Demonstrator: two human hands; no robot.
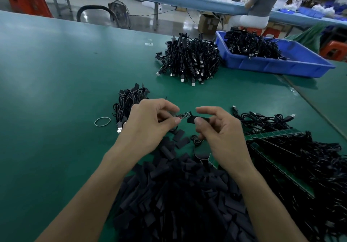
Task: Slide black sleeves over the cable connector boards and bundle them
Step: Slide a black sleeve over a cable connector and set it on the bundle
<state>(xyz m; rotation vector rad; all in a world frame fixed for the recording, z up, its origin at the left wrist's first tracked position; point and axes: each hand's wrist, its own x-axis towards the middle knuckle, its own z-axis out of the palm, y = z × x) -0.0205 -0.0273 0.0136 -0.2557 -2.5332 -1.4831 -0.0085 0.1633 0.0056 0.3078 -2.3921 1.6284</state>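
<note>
Across the near edge of the green counter (56,72) sits a big pile of loose black sleeves (178,194), under & btwn both forearms. To its right, a tangle of black cables (309,166) w/ green board strips (272,135) lying across it. Far right: blue bin (272,65) w/ more black cables inside. Just left of the bin, a heap of bundled cables (189,57), USB plugs sticking out along the near side. A smaller cable bundle (129,100) lies just beyond the left hand (148,125), partly hidden by it.

Left hand is up off the counter, thumb & forefinger pinching a small connector board (185,115), other fingers curled. Right hand (216,134) pinches one flat black sleeve (197,119) btwn thumb & fingers, forefinger lifted above it. Rubber band (102,121) lies flat on the counter, left of the smaller cable bundle. Board's free end points at the sleeve's end; sleeve is just beside it, not yet over it. Touching or not, can't tell.
</note>
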